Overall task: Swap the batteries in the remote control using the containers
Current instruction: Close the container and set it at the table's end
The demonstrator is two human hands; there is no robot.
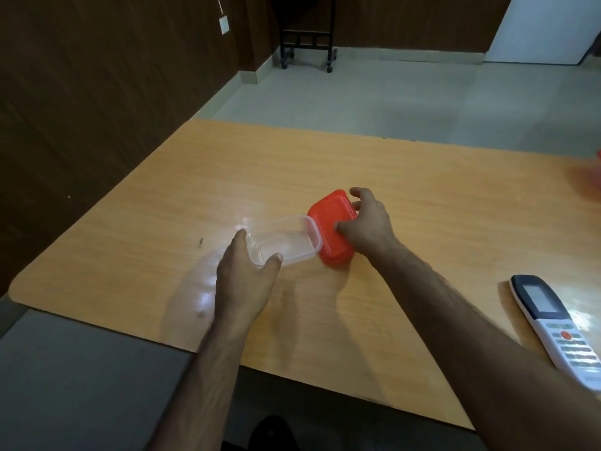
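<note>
Dark wood-panelled walls and a pale tiled floor are seen behind a light wooden table, which fills most of the view. A black wheeled stand is parked against the far wall. On the table's right side, well apart from both hands, the white remote control is laid face up, its display and buttons showing; its battery cover is therefore hidden, and it appears not to have been opened yet.

Near the table's middle, a clear plastic container is set with its open mouth upward, and no batteries can be made out inside it. Touching its right edge, a red lid is placed, apparently resting flat or tipped slightly; whether it covers a second container cannot be told. A blurred red shape at the far right edge may be another container.

The clear container is steadied by the left hand, thumb and fingers spread moderately wide and curled round its near-left corner, probably so that it is kept from sliding. The red lid is gripped by the right hand: the thumb is pressed on its top, and the fingers are curled over its far edge, seemingly to set it aside.
</note>
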